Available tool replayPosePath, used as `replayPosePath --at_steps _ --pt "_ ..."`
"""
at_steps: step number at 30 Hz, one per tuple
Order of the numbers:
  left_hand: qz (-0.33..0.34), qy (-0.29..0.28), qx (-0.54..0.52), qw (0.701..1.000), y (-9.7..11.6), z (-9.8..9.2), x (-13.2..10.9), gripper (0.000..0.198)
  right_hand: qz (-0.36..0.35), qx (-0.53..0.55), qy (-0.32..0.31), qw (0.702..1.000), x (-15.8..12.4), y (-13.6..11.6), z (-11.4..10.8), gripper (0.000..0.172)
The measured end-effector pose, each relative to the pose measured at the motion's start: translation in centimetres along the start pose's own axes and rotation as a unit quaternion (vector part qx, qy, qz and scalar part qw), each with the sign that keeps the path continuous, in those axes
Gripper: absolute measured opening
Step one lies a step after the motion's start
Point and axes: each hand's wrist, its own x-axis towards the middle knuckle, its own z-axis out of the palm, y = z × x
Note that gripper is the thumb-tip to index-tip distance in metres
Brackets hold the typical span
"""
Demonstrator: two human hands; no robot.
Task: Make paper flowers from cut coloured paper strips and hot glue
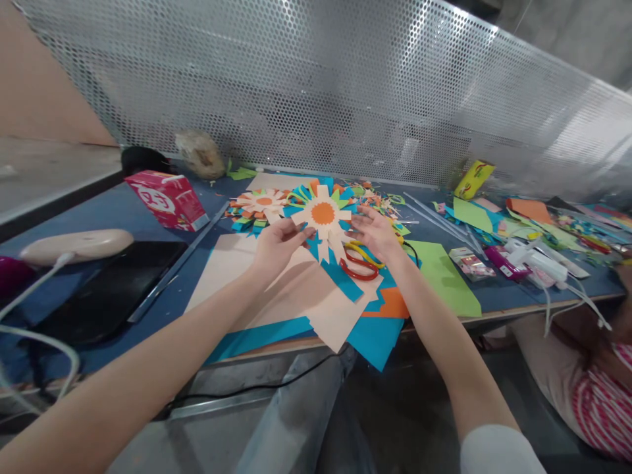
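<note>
Between my hands is a paper flower [336,215] with cream strip petals and an orange scalloped centre; blue, green and orange petals show behind it. My left hand [280,245] pinches its lower left edge between thumb and fingers. On the opposite side, my right hand [375,232] has curled fingers gripping the flower's right edge. Red-handled scissors [359,268] and a yellow handle [364,253] lie just under the right hand. Another layered paper flower [264,201] rests behind my left hand. Cream paper sheets [237,276] and blue paper [378,339] spread below.
At left are a pink box [168,201], a black phone-like slab [111,289] and a white corded device [76,249]. Green paper [444,280], a yellow box [474,179] and a power strip with chargers [536,260] lie right. A perforated metal panel [316,85] closes the back. Another person's leg [548,355] is at right.
</note>
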Motion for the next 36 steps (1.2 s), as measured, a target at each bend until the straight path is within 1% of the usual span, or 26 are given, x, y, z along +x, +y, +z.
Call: replayPosePath --at_steps 4,11,14,17,19,23,26,28,29,30,32,35,36 --pt "0.021 -0.01 0.019 1.0 0.2 0.2 -0.3 0.03 -0.015 -0.026 0.016 0.999 0.1 0.2 -0.1 0.044" --pt "0.038 -0.003 0.039 0.998 0.1 0.6 -0.6 0.034 -0.036 -0.041 0.039 0.998 0.3 -0.3 -0.3 0.046" --pt "0.045 -0.002 0.033 0.998 0.1 0.8 -0.7 0.036 -0.044 -0.039 0.047 0.997 0.1 -0.4 -0.1 0.044" --pt "0.045 -0.007 0.017 0.999 0.2 0.9 -0.7 0.034 -0.047 -0.026 0.045 0.998 -0.1 -0.6 0.1 0.039" --pt "0.042 -0.015 -0.002 0.999 0.1 1.0 -0.8 0.032 -0.035 -0.011 0.034 0.999 -0.3 -0.8 0.2 0.035" --pt "0.025 -0.029 -0.013 0.999 0.1 1.1 -1.0 0.033 0.019 0.007 -0.013 1.0 -0.7 -1.4 0.5 0.033" --pt "0.009 -0.032 -0.036 0.999 0.4 1.2 -1.2 0.035 0.042 -0.001 -0.011 0.999 -0.8 -1.4 0.7 0.028" --pt "0.007 -0.031 -0.052 0.998 0.5 1.4 -1.3 0.037 0.072 -0.026 -0.032 0.997 -0.8 -1.2 0.8 0.034" --pt "0.003 -0.036 -0.057 0.998 0.5 1.5 -1.3 0.038 0.059 -0.043 -0.034 0.997 -0.8 -1.0 0.8 0.036" --pt "0.001 -0.038 -0.059 0.998 0.5 1.6 -1.4 0.038 0.027 -0.06 -0.021 0.998 -0.8 -0.9 0.8 0.033" --pt "0.002 -0.059 -0.06 0.996 0.4 1.8 -1.5 0.037 0.006 -0.085 -0.009 0.996 -0.8 -0.7 0.6 0.034" --pt "0.007 -0.12 -0.057 0.991 0.3 1.5 -1.1 0.025 -0.035 -0.109 0.058 0.992 -0.6 -1.1 0.0 0.031" --pt "0.01 -0.129 -0.048 0.99 0.3 1.0 -0.7 0.025 -0.056 -0.101 0.081 0.99 -0.5 -1.4 -0.3 0.029"
